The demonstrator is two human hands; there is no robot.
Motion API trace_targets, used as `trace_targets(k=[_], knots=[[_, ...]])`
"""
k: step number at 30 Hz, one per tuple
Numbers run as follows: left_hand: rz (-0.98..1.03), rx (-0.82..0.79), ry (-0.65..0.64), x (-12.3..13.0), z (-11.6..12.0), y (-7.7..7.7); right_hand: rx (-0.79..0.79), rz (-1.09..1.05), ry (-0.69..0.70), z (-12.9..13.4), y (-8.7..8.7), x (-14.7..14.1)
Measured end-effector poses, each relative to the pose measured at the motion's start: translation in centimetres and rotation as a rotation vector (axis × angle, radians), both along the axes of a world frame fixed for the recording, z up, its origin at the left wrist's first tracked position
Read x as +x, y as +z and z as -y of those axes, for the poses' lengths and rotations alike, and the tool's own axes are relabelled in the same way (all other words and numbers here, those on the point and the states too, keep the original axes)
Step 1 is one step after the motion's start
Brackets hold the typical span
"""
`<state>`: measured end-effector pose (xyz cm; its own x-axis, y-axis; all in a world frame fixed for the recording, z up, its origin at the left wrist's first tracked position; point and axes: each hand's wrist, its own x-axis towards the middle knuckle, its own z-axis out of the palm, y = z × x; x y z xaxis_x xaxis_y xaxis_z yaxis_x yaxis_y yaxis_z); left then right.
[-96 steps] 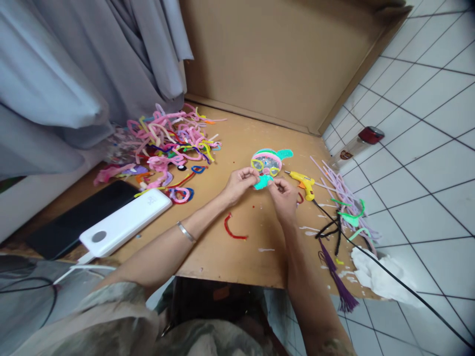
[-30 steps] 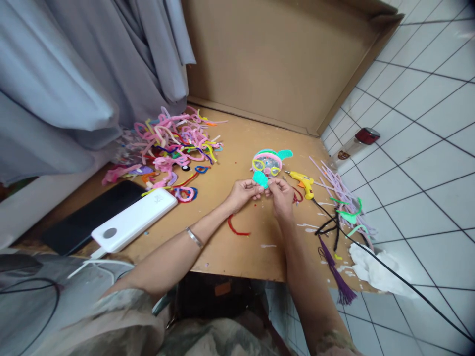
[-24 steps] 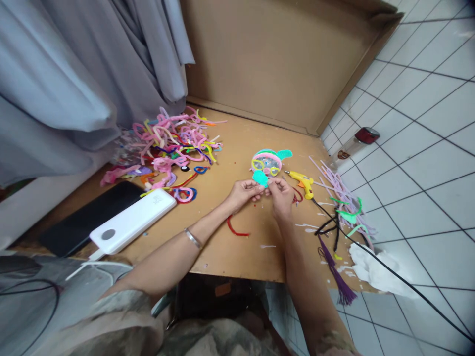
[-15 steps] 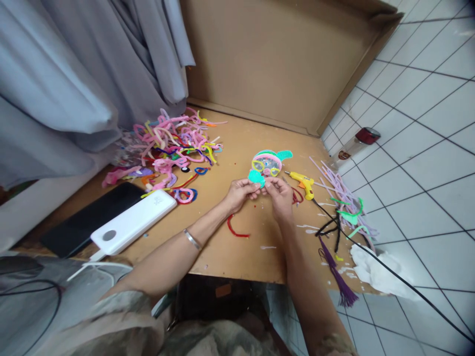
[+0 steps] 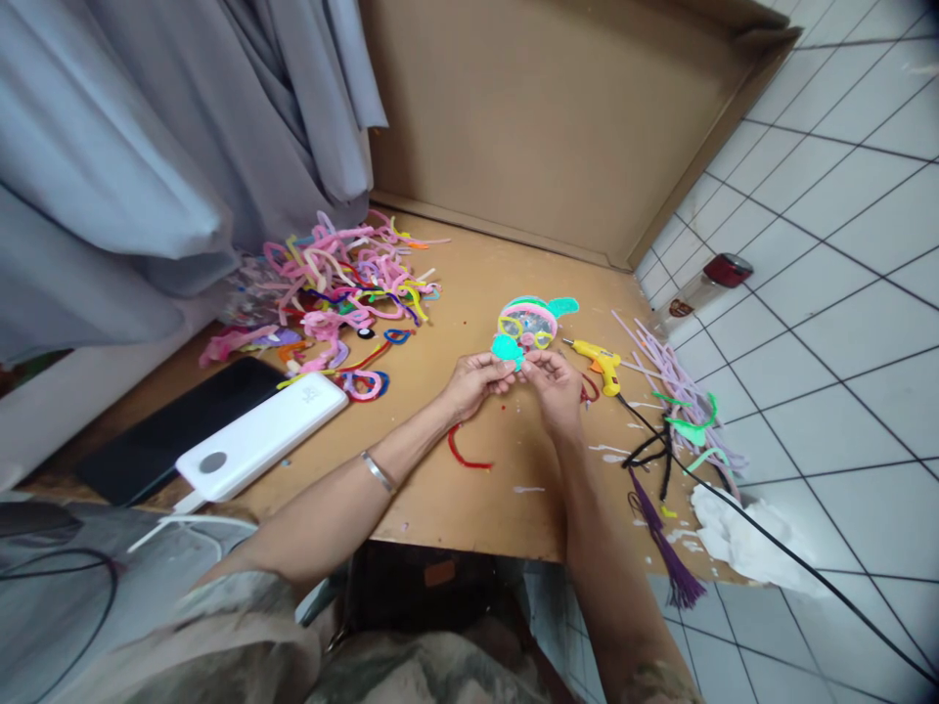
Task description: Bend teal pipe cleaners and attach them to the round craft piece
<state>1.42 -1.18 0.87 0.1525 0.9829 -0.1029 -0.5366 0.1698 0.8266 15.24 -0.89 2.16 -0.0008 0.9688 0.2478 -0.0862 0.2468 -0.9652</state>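
Between my two hands is a small turquoise fuzzy piece (image 5: 506,348), which looks like shaped pipe cleaner. My left hand (image 5: 478,383) pinches its lower edge between thumb and fingers. From the other side my right hand (image 5: 552,383) grips it with fingertips pressed together. Just beyond lies a round craft piece (image 5: 529,317) with a pink rim, yellow rings like glasses and a green part sticking out to the right. A yellow glue gun (image 5: 600,366) rests right of my right hand. A bent red pipe cleaner (image 5: 464,452) lies below my left hand.
A tangled heap of pipe cleaners (image 5: 344,284) covers the back left. Nearer stand a white power bank (image 5: 264,438) and a black flat device (image 5: 183,420). On the right are lilac pipe cleaners (image 5: 660,357), a purple tassel (image 5: 666,548), white tissue (image 5: 755,538) and the black cord (image 5: 778,553).
Both hands stay nearly in place on the turquoise piece, with only a slight shift of the right fingers. The rest of the table looks the same.
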Motion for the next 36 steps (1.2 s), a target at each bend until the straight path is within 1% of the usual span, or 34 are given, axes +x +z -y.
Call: trace_targets(k=[8,15,21,25,28,33,36], knots=[[0.024,-0.013,0.002,0.08,0.13,0.01,-0.01,-0.005,0.037,-0.18,-0.2,0.34],[-0.006,0.047,0.003,0.16,-0.12,-0.44,-0.103,-0.107,0.116,-0.44,-0.62,0.49],[-0.022,0.102,0.01,0.13,-0.14,-0.43,-0.233,-0.157,0.143,-0.06,-0.04,0.47],[-0.016,0.128,-0.015,0.25,-0.02,-0.36,-0.252,-0.207,0.168,0.08,0.16,0.4],[-0.016,0.123,-0.022,0.31,0.03,-0.42,-0.234,-0.208,0.154,0.0,0.01,0.33],[-0.026,0.087,-0.011,0.33,0.06,-0.41,-0.193,-0.149,0.109,-0.16,-0.29,0.35],[-0.043,0.073,0.012,0.33,0.08,-0.27,-0.153,-0.112,0.048,-0.1,-0.29,0.18]])
